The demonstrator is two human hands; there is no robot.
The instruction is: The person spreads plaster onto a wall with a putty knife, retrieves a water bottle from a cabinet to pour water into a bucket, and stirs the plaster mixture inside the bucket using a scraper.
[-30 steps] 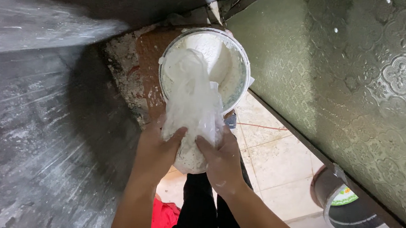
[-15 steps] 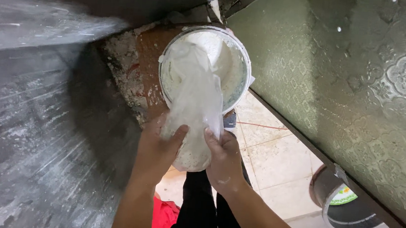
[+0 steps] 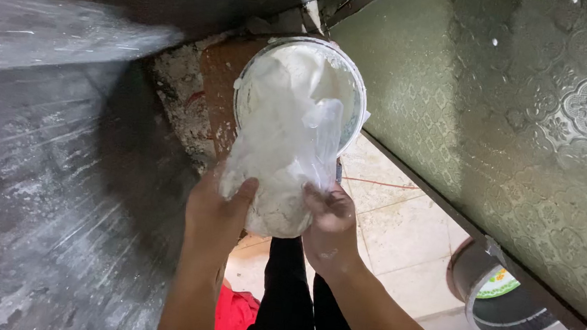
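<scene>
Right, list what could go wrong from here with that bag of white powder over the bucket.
1. The clear plastic bag is tipped toward the white bucket, but its lower bulge hangs outside the rim, so powder could spill onto the tiled floor.
2. The left hand and right hand grip only thin, dusty film, which could slip or tear.
3. The bucket sits near a ledge edge and might tip if pushed.

Single head view, steeply downward, close over a white bucket (image 3: 300, 91)
</scene>
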